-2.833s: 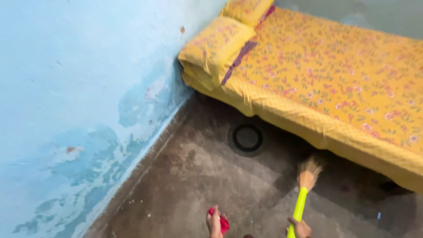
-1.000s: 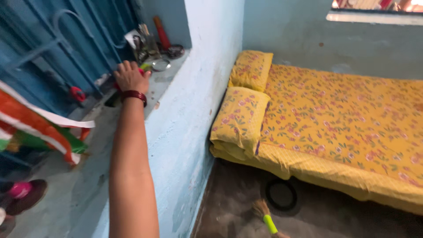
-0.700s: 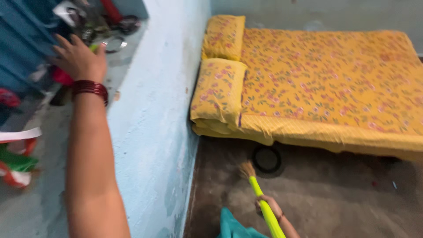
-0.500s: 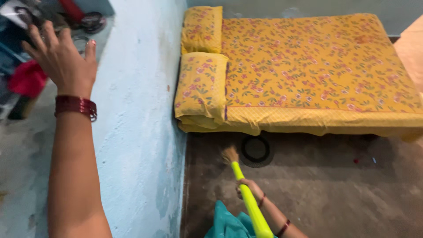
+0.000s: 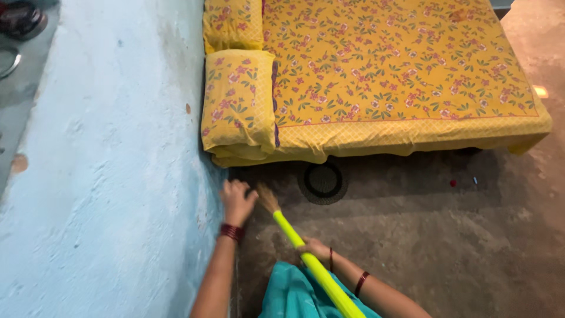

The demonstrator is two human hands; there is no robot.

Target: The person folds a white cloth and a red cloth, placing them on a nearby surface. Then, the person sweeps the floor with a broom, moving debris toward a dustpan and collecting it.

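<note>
Broom [image 5: 300,241] is held in the right hand's [image 5: 313,249] closed grip; the left hand [image 5: 238,200], fingers loosely spread, is held beside its bristles.

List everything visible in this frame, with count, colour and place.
Broom: one, neon yellow handle, straw bristles, on the floor by the wall.
Bed: one, yellow floral sheet, top of view.
Pillows: two, yellow floral, against the wall.
Round black ring: one, floor under the bed edge.
Wall: pale blue, left.
Floor: grey-brown concrete.
Left hand: red bangles, empty, beside the bristles.
Right hand: grips the broom handle.
</note>
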